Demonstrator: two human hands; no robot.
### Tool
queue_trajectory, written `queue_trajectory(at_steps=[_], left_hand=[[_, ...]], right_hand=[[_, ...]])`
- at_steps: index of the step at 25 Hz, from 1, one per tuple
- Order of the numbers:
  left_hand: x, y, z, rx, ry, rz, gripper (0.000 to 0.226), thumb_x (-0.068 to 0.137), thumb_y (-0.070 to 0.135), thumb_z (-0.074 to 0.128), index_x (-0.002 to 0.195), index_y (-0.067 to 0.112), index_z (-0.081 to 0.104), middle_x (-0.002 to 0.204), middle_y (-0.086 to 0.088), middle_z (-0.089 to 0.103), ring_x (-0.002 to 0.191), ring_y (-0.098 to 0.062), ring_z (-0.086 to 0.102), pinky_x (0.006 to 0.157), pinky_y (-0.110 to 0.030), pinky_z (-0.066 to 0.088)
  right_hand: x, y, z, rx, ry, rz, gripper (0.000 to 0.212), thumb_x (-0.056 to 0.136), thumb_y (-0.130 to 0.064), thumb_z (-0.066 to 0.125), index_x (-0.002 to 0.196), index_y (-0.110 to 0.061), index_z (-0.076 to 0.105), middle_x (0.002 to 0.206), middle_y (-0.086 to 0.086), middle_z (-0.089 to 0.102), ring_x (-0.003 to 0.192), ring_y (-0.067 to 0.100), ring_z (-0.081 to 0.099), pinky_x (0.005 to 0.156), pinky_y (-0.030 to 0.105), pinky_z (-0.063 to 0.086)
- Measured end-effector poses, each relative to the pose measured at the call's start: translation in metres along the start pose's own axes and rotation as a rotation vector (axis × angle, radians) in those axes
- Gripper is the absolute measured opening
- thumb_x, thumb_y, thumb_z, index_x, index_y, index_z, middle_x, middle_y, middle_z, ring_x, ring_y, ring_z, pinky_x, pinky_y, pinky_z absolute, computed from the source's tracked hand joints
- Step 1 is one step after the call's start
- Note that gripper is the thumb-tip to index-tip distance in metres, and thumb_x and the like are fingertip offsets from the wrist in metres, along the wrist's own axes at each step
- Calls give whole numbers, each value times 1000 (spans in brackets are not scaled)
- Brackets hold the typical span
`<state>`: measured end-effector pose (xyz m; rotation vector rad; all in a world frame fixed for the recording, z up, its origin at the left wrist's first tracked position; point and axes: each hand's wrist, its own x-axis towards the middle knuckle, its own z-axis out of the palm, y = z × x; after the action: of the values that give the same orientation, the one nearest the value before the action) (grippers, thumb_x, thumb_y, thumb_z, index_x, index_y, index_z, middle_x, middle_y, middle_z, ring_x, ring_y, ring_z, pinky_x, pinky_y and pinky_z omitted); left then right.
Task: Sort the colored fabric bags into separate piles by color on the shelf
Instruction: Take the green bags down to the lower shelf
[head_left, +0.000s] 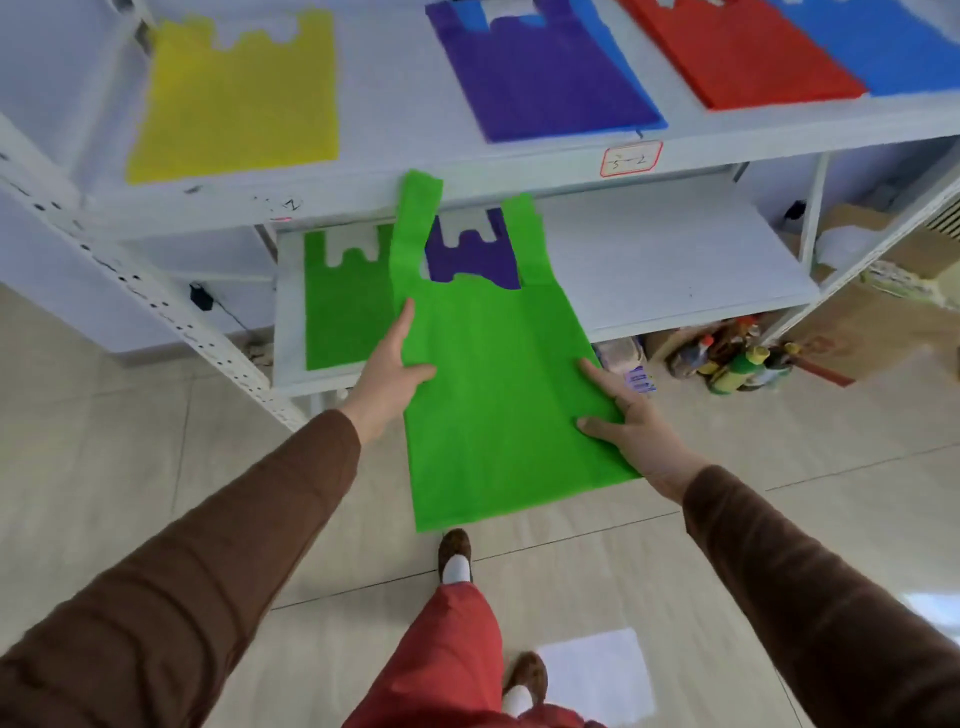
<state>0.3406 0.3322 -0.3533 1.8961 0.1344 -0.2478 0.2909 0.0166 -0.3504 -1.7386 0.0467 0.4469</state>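
Note:
I hold a green fabric bag (498, 395) flat in the air in front of the lower shelf (675, 270). My left hand (389, 374) grips its left edge and my right hand (628, 421) grips its right edge. Its handles reach up over the upper shelf's front rail. On the lower shelf lie another green bag (343, 312) at the left and a purple bag (472, 254), partly hidden behind the held one. The upper shelf (405, 98) carries a yellow bag (234, 98), a purple bag (545, 73) lying on a blue one, a red bag (737, 47) and a blue bag (883, 47).
A perforated white shelf post (156, 301) slants at the left. Bottles (737, 358) and cardboard boxes (872, 312) stand on the floor at the right under the shelf. A white sheet (597, 675) lies on the tiled floor near my feet.

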Motion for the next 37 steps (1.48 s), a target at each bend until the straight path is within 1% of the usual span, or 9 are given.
queue_trajectory(at_steps=[5, 11, 14, 17, 20, 23, 27, 30, 37], left_hand=[[25, -61, -32, 20, -13, -131, 96, 85, 0, 65, 153, 43, 13, 163, 6, 12, 148, -14, 16, 107, -24, 18], [147, -109, -117, 102, 37, -173, 95, 86, -9, 59, 155, 38, 12, 164, 2, 11, 145, -19, 25, 79, 2, 42], [228, -116, -172, 155, 105, -127, 86, 89, -12, 51, 155, 32, 18, 160, 1, 23, 113, -8, 54, 68, -8, 50], [309, -117, -220, 170, 231, -174, 36, 97, 7, 49, 131, 16, 48, 127, -5, 50, 101, -17, 52, 83, -31, 44], [367, -134, -250, 230, 269, -326, 33, 102, 21, 43, 131, 7, 51, 140, -10, 48, 120, -24, 48, 101, -37, 39], [392, -185, -259, 279, 272, -99, 58, 93, -4, 49, 146, 19, 39, 154, -8, 36, 111, -14, 53, 72, -27, 55], [404, -282, -238, 290, 196, -125, 88, 85, -17, 49, 153, 33, 25, 162, -3, 21, 106, -6, 56, 47, -5, 45], [417, -320, -229, 314, 180, -144, 82, 85, -17, 47, 151, 31, 34, 160, -7, 27, 69, -10, 60, 38, -14, 42], [432, -331, -225, 478, 232, -29, 80, 84, -14, 48, 149, 31, 36, 154, -9, 35, 126, -28, 51, 68, -24, 49]], right_hand=[[47, 22, 47, -24, -49, 67, 75, 88, 0, 66, 145, -42, 40, 134, -16, 56, 104, 5, 67, 83, 27, 57], [194, 8, 122, -120, -14, 65, 76, 89, -1, 64, 149, -39, 35, 145, -6, 45, 107, 0, 56, 77, 6, 48], [284, -10, 160, -84, 5, 15, 77, 89, 7, 60, 152, -28, 31, 144, -2, 46, 97, -8, 56, 71, 6, 50], [364, -28, 186, -2, 20, -97, 76, 90, 8, 58, 151, -27, 31, 132, -13, 54, 98, -1, 66, 80, 19, 56], [423, -19, 205, 46, 17, -178, 77, 89, 7, 58, 152, -27, 30, 132, -16, 53, 111, 4, 64, 89, 27, 56], [462, 24, 233, -58, -13, -122, 79, 90, 8, 58, 153, -24, 25, 146, -5, 43, 96, 0, 64, 85, 26, 57], [501, 103, 260, -233, -17, 8, 77, 91, 5, 58, 153, -27, 26, 150, 6, 42, 100, 33, 67, 85, 51, 57], [513, 136, 268, -363, 62, -16, 70, 90, 2, 59, 151, -24, 34, 147, 5, 46, 114, 23, 60, 92, 32, 54], [510, 156, 270, -506, 151, -117, 69, 89, 3, 54, 150, -23, 35, 146, -1, 46, 119, 14, 54, 91, 16, 42]])
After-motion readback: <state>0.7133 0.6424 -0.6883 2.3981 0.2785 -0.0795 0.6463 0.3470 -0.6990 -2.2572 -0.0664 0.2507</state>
